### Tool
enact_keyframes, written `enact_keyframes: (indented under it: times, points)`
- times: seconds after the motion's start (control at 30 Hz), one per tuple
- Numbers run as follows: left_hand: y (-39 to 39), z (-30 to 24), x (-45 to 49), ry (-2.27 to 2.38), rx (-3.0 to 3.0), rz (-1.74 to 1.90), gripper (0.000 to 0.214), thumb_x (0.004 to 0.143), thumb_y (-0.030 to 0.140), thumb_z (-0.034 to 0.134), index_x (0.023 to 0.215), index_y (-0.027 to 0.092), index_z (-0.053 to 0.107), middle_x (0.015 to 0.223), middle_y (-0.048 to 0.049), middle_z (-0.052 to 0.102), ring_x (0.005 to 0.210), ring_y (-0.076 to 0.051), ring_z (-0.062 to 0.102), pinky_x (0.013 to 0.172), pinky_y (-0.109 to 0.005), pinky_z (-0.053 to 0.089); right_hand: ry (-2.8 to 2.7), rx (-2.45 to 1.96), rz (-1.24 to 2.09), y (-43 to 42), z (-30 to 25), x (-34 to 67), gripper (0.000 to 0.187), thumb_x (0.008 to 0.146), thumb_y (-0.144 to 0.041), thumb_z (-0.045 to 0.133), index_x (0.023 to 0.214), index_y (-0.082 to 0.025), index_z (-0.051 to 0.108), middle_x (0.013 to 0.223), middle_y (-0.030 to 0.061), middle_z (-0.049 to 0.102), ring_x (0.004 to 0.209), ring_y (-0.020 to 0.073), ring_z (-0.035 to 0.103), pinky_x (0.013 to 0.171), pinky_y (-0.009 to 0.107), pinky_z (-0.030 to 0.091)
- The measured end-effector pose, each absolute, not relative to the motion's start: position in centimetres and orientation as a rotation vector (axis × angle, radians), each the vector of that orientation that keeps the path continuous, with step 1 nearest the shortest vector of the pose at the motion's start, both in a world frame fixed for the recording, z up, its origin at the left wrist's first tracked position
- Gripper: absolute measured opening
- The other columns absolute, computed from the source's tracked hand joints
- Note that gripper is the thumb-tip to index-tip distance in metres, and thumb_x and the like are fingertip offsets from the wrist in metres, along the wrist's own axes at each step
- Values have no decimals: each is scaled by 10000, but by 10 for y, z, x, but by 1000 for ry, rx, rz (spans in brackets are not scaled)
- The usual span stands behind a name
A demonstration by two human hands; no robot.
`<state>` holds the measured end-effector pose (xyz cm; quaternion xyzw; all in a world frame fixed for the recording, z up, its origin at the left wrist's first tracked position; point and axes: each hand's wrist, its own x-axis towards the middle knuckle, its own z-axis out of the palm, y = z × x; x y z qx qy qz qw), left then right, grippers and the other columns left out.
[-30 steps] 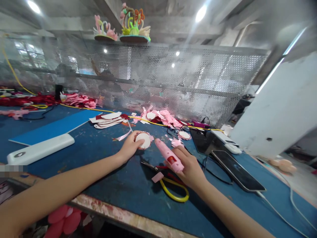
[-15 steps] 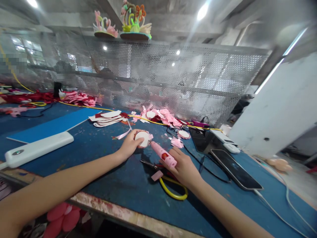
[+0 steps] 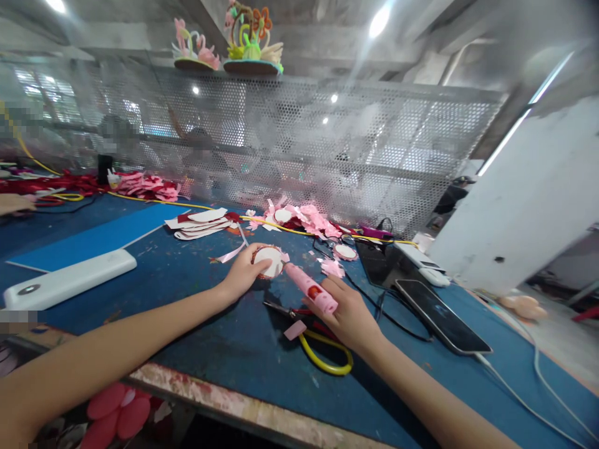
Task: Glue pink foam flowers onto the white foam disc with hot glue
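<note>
My left hand (image 3: 244, 269) is closed on a round white disc (image 3: 270, 262) with a brownish-pink trimmed rim, the thumb lying over its face. A small piece of pink ribbon (image 3: 284, 257) shows at the disc's right edge. In my right hand (image 3: 350, 312) is a pink glue gun (image 3: 309, 288), its tip at the disc's right edge beside that ribbon. Under the glue gun lie scissors (image 3: 327, 366) with yellow handles, partly hidden by my right hand. A pale pink strip (image 3: 294, 330) rests next to the scissors.
Behind the disc is a heap of pink petals and ribbon (image 3: 309, 218), with stacked white pieces (image 3: 203, 223) to its left. A phone (image 3: 442, 315) with a cable lies right; a white power bank (image 3: 70, 279) and blue board (image 3: 103, 234) lie left. Another person's hand (image 3: 16, 204) is far left.
The view has shifted slightly. My hands, the disc and the glue gun hold nearly the same positions. At the far left, another person's hand has appeared where a pink glue gun lay.
</note>
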<state>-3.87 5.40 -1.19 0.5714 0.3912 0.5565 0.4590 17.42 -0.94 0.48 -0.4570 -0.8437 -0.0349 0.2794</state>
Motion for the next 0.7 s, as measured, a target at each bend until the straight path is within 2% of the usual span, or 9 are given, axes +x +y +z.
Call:
enact_keyframes:
  times: [0.13, 0.37, 0.47, 0.57, 0.63, 0.7]
  points:
    - [54, -12, -39, 966, 1422, 1398, 358, 631, 226, 615, 975, 139, 563, 985, -72, 614, 891, -199, 578, 767, -296, 475, -2288, -1252, -70, -9, 3, 173, 324, 862, -442, 432, 641, -205, 433, 674, 26, 494, 606, 144, 457, 577, 249, 362]
    - [59, -11, -41, 933, 1195, 1463, 429, 602, 244, 634, 1009, 136, 550, 966, -75, 618, 812, -193, 596, 662, -288, 506, -2333, -1424, -104, -5, 0, 175, 261, 862, -405, 439, 708, -198, 479, 747, 43, 525, 642, 164, 502, 600, 267, 383]
    - [54, -6, -39, 911, 1113, 1427, 424, 582, 247, 648, 983, 137, 560, 935, -63, 617, 753, -179, 598, 622, -289, 514, -2281, -1551, -175, 1, -1, 181, 167, 807, -332, 508, 862, -179, 546, 911, 86, 546, 809, 210, 540, 702, 311, 418]
    - [50, -4, -37, 909, 1102, 1408, 414, 570, 243, 655, 961, 134, 573, 907, -59, 630, 734, -170, 599, 619, -276, 510, -2227, -1474, -96, 4, 1, 184, 300, 701, -205, 569, 999, -175, 566, 1070, 103, 519, 1015, 245, 496, 877, 377, 392]
    - [48, -4, -36, 911, 1133, 1403, 399, 574, 238, 649, 952, 130, 585, 897, -59, 639, 729, -162, 596, 623, -261, 503, -2215, -1344, 22, 1, 4, 181, 257, 709, -171, 554, 962, -193, 595, 1061, 83, 526, 1034, 227, 487, 919, 377, 375]
    - [48, -5, -35, 916, 1165, 1392, 387, 581, 231, 640, 951, 129, 593, 879, -52, 641, 713, -152, 590, 617, -248, 495, -2224, -1264, 147, -8, 8, 173, 104, 758, -221, 559, 836, -206, 627, 984, 64, 549, 981, 207, 507, 894, 354, 393]
